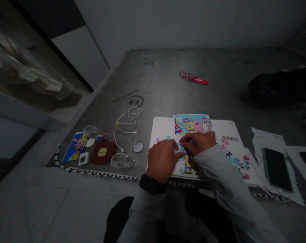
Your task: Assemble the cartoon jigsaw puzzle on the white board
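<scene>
My left hand and my right hand meet over a partly built cartoon jigsaw on a white board. Both hands pinch at small puzzle pieces between their fingertips; the exact piece is hidden. A cartoon reference picture lies just beyond my fingers. Loose coloured pieces are scattered on the board to the right of my right hand.
A grey mattress bears everything. At left lie a white cable, a brown case, a clear bag, a cartoon card and a round lid. A red wrapper lies far back. Dark tablets sit right.
</scene>
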`<state>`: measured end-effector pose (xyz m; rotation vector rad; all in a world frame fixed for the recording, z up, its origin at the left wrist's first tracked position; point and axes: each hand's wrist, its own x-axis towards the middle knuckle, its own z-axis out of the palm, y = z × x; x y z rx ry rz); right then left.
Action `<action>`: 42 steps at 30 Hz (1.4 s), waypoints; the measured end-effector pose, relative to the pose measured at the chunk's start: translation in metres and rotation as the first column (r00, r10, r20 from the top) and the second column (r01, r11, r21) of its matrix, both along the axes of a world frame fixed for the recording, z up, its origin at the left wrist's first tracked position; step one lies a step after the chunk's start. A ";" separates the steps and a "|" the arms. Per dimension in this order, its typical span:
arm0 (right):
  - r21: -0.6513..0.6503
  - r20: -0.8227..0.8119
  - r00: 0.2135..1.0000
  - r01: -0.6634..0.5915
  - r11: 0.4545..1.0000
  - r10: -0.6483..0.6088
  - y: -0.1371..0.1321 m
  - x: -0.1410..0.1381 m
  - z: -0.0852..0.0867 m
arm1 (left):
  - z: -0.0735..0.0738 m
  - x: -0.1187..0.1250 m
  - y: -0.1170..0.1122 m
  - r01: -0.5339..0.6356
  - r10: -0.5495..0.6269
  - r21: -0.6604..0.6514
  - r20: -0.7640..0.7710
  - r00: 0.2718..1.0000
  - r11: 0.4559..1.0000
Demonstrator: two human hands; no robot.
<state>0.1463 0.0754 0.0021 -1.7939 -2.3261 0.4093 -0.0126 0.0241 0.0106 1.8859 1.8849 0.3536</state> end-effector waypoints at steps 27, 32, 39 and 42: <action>0.029 -0.002 0.994 0.109 0.994 -0.109 0.001 0.007 0.000 | 0.009 -0.008 -0.018 0.364 -0.361 -0.043 -0.275 0.891 0.931; 0.014 0.045 0.984 0.172 0.985 -0.172 0.002 0.008 0.004 | 0.010 -0.009 -0.020 0.364 -0.362 -0.050 -0.285 0.887 0.930; -0.069 0.136 0.982 0.140 0.988 -0.130 0.001 0.013 0.011 | 0.012 -0.001 -0.023 0.308 -0.318 -0.078 -0.288 0.903 0.948; -0.122 0.183 0.977 0.135 0.983 -0.112 0.001 0.013 0.014 | 0.011 0.004 -0.023 0.280 -0.291 -0.076 -0.275 0.917 0.957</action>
